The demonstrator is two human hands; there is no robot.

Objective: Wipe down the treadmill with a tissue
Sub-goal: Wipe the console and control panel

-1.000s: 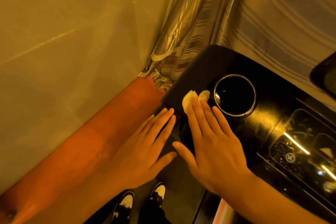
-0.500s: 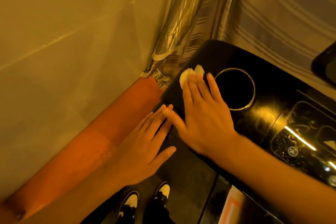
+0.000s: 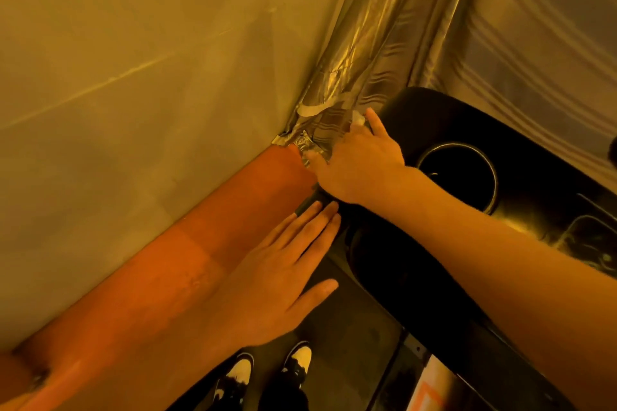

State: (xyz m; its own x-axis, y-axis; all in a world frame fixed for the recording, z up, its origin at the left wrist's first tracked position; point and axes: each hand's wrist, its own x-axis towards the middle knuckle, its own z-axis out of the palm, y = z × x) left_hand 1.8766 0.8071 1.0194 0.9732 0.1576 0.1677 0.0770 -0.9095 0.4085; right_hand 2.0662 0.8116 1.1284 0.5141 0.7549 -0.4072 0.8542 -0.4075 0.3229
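The treadmill's glossy black console [image 3: 521, 143] fills the right side, with a round cup holder [image 3: 457, 173] in it. My right hand [image 3: 360, 160] lies over the console's far left edge and presses a white tissue [image 3: 358, 118] against it; only a small bit of tissue shows past the fingertips. Straight fingers of my left hand [image 3: 280, 277] rest flat on the black handle end [image 3: 307, 205] at the console's near left corner.
A pale wall and an orange skirting strip [image 3: 200, 243] run along the left. A shiny striped curtain [image 3: 384, 43] hangs in the corner behind the console. My shoes [image 3: 267, 374] stand on the dark belt below. A control panel [image 3: 594, 237] gleams at right.
My right hand has slid the tissue from beside the cup holder up and left to the console's far left edge. The left hand has stayed in place.
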